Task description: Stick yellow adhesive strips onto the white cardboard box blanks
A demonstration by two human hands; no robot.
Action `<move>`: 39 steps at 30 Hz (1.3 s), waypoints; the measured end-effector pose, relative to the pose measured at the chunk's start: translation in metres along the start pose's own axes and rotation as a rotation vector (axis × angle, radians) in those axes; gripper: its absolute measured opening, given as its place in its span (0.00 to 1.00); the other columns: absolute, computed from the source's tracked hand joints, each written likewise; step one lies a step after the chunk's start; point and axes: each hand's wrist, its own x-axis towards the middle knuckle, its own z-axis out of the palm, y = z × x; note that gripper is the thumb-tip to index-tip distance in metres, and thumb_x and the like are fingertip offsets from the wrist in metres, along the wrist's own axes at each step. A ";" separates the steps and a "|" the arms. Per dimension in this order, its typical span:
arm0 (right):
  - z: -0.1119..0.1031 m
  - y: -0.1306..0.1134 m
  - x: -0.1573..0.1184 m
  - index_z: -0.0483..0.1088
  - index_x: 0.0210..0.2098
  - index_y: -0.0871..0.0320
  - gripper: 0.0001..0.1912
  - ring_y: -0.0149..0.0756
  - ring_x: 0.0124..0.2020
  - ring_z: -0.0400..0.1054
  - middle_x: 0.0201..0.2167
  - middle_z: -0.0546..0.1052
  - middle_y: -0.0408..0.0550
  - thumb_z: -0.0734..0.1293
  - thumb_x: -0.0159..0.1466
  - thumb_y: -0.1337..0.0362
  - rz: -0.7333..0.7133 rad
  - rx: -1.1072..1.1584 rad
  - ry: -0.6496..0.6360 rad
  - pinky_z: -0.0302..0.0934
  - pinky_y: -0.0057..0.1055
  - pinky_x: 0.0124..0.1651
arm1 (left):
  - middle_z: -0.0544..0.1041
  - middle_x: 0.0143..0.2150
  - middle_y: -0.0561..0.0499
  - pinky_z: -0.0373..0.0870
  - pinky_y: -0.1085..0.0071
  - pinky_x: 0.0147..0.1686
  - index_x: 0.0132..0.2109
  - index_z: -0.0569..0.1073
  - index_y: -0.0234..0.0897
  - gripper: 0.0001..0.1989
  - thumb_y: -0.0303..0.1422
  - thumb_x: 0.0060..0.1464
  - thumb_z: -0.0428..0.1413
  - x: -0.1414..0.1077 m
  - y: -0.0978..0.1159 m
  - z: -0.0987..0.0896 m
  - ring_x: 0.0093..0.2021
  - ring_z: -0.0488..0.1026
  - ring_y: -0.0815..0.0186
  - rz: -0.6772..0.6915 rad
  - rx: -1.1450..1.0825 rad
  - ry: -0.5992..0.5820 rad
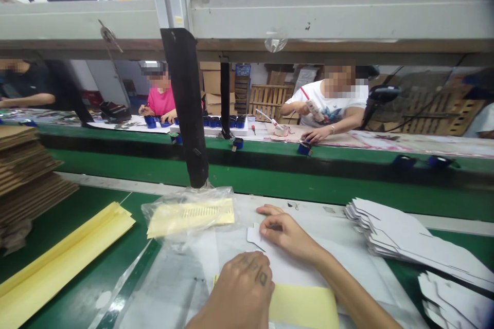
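A white die-cut card (pixel 283 264) lies on the plastic-covered table in front of me, with a yellow sheet (pixel 304 306) across its lower part. My left hand (pixel 247 282) rests over the left side of the card and the yellow sheet, its fingers curled together; what they may hold is hidden under the hand. At the far end of the card is my right hand (pixel 283 231), thumb and index finger bent down together at its edge by the cut tab. Beyond my hands sits a clear plastic bag (pixel 193 216) with yellow printed slips inside.
Folded yellow sheets (pixel 65 262) lie at the left, below stacked cardboard (pixel 29 175). White card stacks (pixel 420 241) are at the right. A green conveyor (pixel 262 169) carries blue containers past a black-wrapped post (pixel 187 108). Several people work across it.
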 end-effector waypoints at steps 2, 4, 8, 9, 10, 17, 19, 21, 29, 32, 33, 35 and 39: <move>0.001 -0.001 0.000 0.78 0.28 0.56 0.08 0.52 0.67 0.56 0.60 0.71 0.58 0.69 0.59 0.60 0.004 -0.005 0.006 0.51 0.54 0.65 | 0.78 0.34 0.45 0.78 0.63 0.40 0.36 0.71 0.33 0.08 0.21 0.52 0.49 0.000 0.000 0.000 0.40 0.78 0.57 0.004 0.011 -0.014; 0.002 -0.002 0.000 0.78 0.28 0.57 0.08 0.52 0.67 0.56 0.60 0.70 0.58 0.68 0.60 0.61 0.008 -0.009 0.011 0.51 0.53 0.66 | 0.78 0.34 0.45 0.78 0.63 0.40 0.36 0.72 0.33 0.08 0.21 0.52 0.49 0.000 0.000 -0.001 0.39 0.78 0.57 0.007 0.020 -0.016; 0.004 -0.004 0.000 0.78 0.29 0.57 0.08 0.50 0.66 0.57 0.60 0.71 0.58 0.67 0.60 0.64 0.012 -0.019 0.019 0.53 0.51 0.65 | 0.79 0.36 0.45 0.78 0.63 0.41 0.36 0.72 0.33 0.08 0.21 0.52 0.50 0.000 0.002 -0.001 0.39 0.78 0.57 0.007 0.020 -0.025; 0.004 -0.004 -0.001 0.78 0.29 0.57 0.08 0.50 0.66 0.57 0.60 0.71 0.58 0.66 0.60 0.65 0.012 -0.021 0.022 0.54 0.50 0.64 | 0.79 0.36 0.45 0.78 0.63 0.40 0.36 0.72 0.32 0.07 0.21 0.52 0.50 0.000 0.002 -0.001 0.39 0.78 0.57 0.003 0.019 -0.028; 0.005 -0.004 -0.001 0.78 0.29 0.57 0.08 0.49 0.66 0.58 0.60 0.71 0.57 0.66 0.60 0.65 0.012 -0.023 0.026 0.55 0.49 0.64 | 0.79 0.36 0.45 0.78 0.63 0.41 0.36 0.72 0.32 0.07 0.21 0.52 0.50 0.000 0.002 -0.002 0.39 0.78 0.57 -0.001 0.019 -0.030; 0.009 -0.001 -0.001 0.77 0.29 0.57 0.08 0.49 0.64 0.59 0.59 0.71 0.57 0.66 0.60 0.67 0.016 -0.033 0.058 0.57 0.50 0.63 | 0.78 0.38 0.45 0.77 0.63 0.40 0.36 0.71 0.34 0.06 0.22 0.52 0.52 0.001 0.001 -0.001 0.40 0.77 0.57 -0.018 0.019 -0.081; 0.009 -0.001 -0.001 0.78 0.28 0.56 0.07 0.49 0.64 0.60 0.59 0.72 0.56 0.66 0.59 0.66 0.019 -0.029 0.062 0.58 0.49 0.62 | 0.78 0.37 0.45 0.77 0.63 0.39 0.35 0.71 0.33 0.05 0.22 0.52 0.51 0.001 0.001 -0.001 0.39 0.77 0.57 -0.012 0.018 -0.090; 0.009 -0.001 -0.001 0.78 0.27 0.56 0.07 0.49 0.63 0.61 0.58 0.72 0.56 0.67 0.57 0.66 0.025 -0.018 0.064 0.61 0.47 0.60 | 0.78 0.37 0.45 0.77 0.63 0.38 0.35 0.71 0.33 0.06 0.22 0.53 0.50 0.001 0.002 -0.001 0.39 0.77 0.57 -0.014 0.018 -0.091; 0.012 0.009 0.007 0.72 0.51 0.59 0.25 0.44 0.51 0.73 0.47 0.79 0.54 0.66 0.53 0.69 0.040 0.045 0.152 0.63 0.45 0.59 | 0.79 0.39 0.42 0.78 0.63 0.41 0.36 0.74 0.30 0.09 0.21 0.52 0.49 0.000 0.002 -0.003 0.41 0.78 0.56 -0.023 -0.001 -0.059; 0.011 0.009 0.008 0.71 0.50 0.61 0.21 0.44 0.49 0.73 0.45 0.80 0.55 0.63 0.57 0.67 0.043 0.038 0.183 0.63 0.46 0.59 | 0.80 0.40 0.42 0.79 0.62 0.40 0.37 0.74 0.31 0.09 0.21 0.52 0.50 0.000 0.003 -0.004 0.41 0.78 0.56 -0.041 -0.009 -0.083; 0.010 0.008 0.007 0.73 0.48 0.60 0.19 0.44 0.49 0.74 0.45 0.80 0.55 0.65 0.57 0.65 0.041 0.032 0.177 0.63 0.46 0.59 | 0.80 0.40 0.43 0.79 0.62 0.39 0.37 0.74 0.31 0.09 0.21 0.52 0.50 0.000 0.004 -0.004 0.41 0.78 0.56 -0.050 -0.007 -0.095; 0.008 0.006 0.007 0.75 0.44 0.58 0.18 0.45 0.49 0.74 0.46 0.79 0.54 0.70 0.53 0.63 0.034 0.014 0.149 0.64 0.44 0.57 | 0.80 0.40 0.43 0.79 0.62 0.38 0.36 0.73 0.32 0.08 0.22 0.52 0.50 0.000 0.004 -0.005 0.40 0.79 0.56 -0.059 0.000 -0.123; 0.009 0.006 0.009 0.76 0.41 0.58 0.15 0.44 0.48 0.74 0.45 0.79 0.52 0.69 0.54 0.65 0.034 -0.038 0.170 0.65 0.42 0.57 | 0.79 0.42 0.41 0.80 0.62 0.38 0.36 0.73 0.31 0.08 0.22 0.51 0.51 0.001 0.004 -0.006 0.44 0.78 0.54 -0.041 0.032 -0.141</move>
